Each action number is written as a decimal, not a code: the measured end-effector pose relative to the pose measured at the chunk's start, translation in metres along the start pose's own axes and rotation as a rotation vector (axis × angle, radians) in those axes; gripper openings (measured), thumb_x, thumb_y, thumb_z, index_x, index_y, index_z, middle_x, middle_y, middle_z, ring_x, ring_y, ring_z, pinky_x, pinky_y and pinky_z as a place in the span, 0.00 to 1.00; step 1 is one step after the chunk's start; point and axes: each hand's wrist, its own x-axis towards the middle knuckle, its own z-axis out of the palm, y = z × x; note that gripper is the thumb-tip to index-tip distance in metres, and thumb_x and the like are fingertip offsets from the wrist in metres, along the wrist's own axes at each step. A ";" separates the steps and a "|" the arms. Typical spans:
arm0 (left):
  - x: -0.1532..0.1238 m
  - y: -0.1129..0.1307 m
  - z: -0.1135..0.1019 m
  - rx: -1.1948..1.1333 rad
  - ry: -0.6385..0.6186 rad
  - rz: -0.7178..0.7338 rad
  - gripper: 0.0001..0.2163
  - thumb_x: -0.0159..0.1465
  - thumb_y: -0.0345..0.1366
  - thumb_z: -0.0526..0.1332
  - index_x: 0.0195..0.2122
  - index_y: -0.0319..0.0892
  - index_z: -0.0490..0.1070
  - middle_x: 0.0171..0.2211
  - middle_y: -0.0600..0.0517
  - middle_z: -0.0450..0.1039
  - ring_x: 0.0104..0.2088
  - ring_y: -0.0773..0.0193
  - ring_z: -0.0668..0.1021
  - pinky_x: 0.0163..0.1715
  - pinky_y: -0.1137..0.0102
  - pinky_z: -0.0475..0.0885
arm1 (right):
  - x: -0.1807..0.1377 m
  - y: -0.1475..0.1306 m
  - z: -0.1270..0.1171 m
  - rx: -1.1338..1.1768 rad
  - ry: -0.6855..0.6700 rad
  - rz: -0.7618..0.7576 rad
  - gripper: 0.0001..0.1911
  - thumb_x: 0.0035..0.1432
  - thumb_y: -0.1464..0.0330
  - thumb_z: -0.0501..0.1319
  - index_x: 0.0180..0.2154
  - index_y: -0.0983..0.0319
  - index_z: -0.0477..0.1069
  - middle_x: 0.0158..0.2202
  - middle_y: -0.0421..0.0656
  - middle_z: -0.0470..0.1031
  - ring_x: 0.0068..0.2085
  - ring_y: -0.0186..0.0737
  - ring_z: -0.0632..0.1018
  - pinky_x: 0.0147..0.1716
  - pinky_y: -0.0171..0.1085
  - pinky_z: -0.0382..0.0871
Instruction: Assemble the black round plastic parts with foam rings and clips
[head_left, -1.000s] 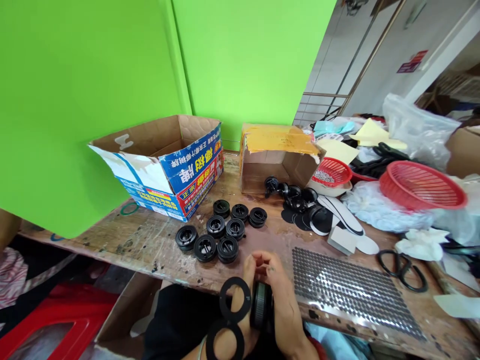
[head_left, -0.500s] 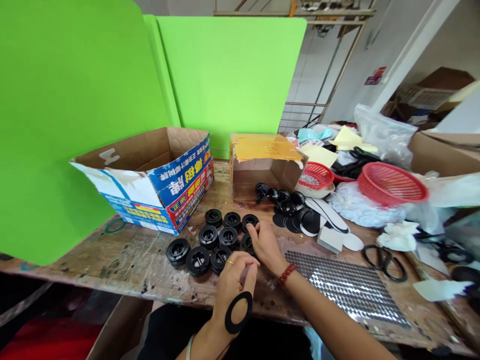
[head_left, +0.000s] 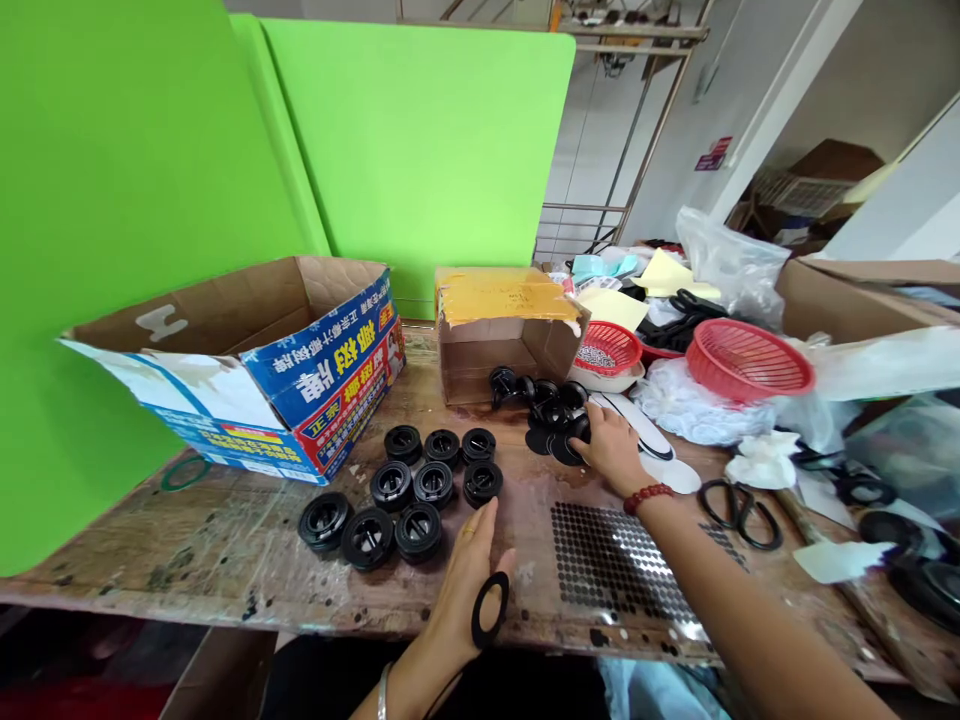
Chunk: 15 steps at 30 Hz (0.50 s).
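My left hand [head_left: 466, 585] is held over the front of the workbench, its fingers stretched out and the thumb apart. A flat black ring [head_left: 478, 622] hangs around its thumb side. Just beyond the fingertips, several round black plastic parts [head_left: 433, 484] with crossbars in their centres sit in loose rows. My right hand [head_left: 613, 452] reaches across the bench, its thumb and fingers closed around a black round piece [head_left: 580, 428], partly covered by the hand. Flat black discs [head_left: 551, 443] lie beside it, and more black round parts [head_left: 551, 405] are heaped just behind.
A blue printed carton [head_left: 255, 400] stands at left, and a smaller cardboard box [head_left: 512, 297] lies open towards me. A sheet of small dark dots [head_left: 615, 560] is under my right forearm. Black scissors [head_left: 741, 515], red baskets [head_left: 750, 360] and plastic bags [head_left: 731, 265] crowd the right side.
My right hand has left the rows of black parts and moved right to the black round piece by the discs. My left hand has straightened its fingers. The view has shifted right.
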 end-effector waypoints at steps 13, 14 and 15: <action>0.000 0.006 -0.007 -0.428 0.059 -0.019 0.19 0.62 0.48 0.62 0.49 0.43 0.76 0.49 0.42 0.78 0.50 0.49 0.79 0.54 0.54 0.73 | -0.066 -0.017 -0.045 1.074 -0.026 0.199 0.28 0.47 0.58 0.70 0.48 0.62 0.69 0.42 0.48 0.77 0.42 0.50 0.78 0.44 0.47 0.73; -0.002 0.010 -0.005 -0.504 0.032 -0.031 0.22 0.61 0.51 0.63 0.51 0.42 0.75 0.51 0.40 0.77 0.53 0.48 0.79 0.56 0.54 0.72 | -0.080 -0.029 -0.045 1.261 -0.106 0.254 0.30 0.46 0.55 0.71 0.48 0.61 0.68 0.43 0.48 0.78 0.42 0.48 0.78 0.44 0.46 0.73; -0.005 0.014 -0.003 -0.580 0.007 -0.031 0.27 0.60 0.54 0.63 0.54 0.42 0.73 0.55 0.39 0.75 0.56 0.46 0.77 0.58 0.53 0.71 | -0.093 -0.042 -0.043 1.416 -0.165 0.302 0.30 0.46 0.54 0.72 0.47 0.60 0.68 0.44 0.47 0.78 0.44 0.47 0.79 0.46 0.45 0.73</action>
